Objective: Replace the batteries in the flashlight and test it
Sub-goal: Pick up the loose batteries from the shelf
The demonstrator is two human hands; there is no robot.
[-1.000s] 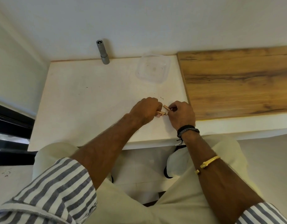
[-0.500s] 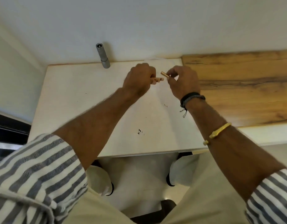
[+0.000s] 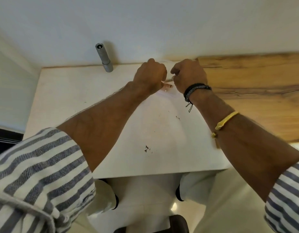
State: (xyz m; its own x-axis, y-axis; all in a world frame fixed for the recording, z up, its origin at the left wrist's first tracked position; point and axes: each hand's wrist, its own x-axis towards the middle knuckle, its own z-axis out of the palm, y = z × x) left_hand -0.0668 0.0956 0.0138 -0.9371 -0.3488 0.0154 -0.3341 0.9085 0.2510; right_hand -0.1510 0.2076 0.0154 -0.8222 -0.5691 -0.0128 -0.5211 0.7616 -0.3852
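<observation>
A grey metal flashlight [image 3: 104, 58] stands upright at the back of the white table [image 3: 88, 105], against the wall, with no hand near it. My left hand [image 3: 150, 76] is closed around copper-coloured batteries [image 3: 168, 85] whose ends stick out to the right. Just right of it, my right hand [image 3: 190, 76] pinches another small battery [image 3: 169, 80] between fingertips. Both hands hover close together at the table's far side, over a clear plastic container [image 3: 162, 93] that they mostly hide.
A wood-grain board [image 3: 254, 91] lies along the right side of the table. Small dark specks [image 3: 147, 148] mark the table's middle. The white wall rises right behind the flashlight. My knees and the floor show below the near table edge.
Both hands carried the batteries from near the front edge to the back of the table, over the clear container. In the last half second they dropped slightly lower and closer together.
</observation>
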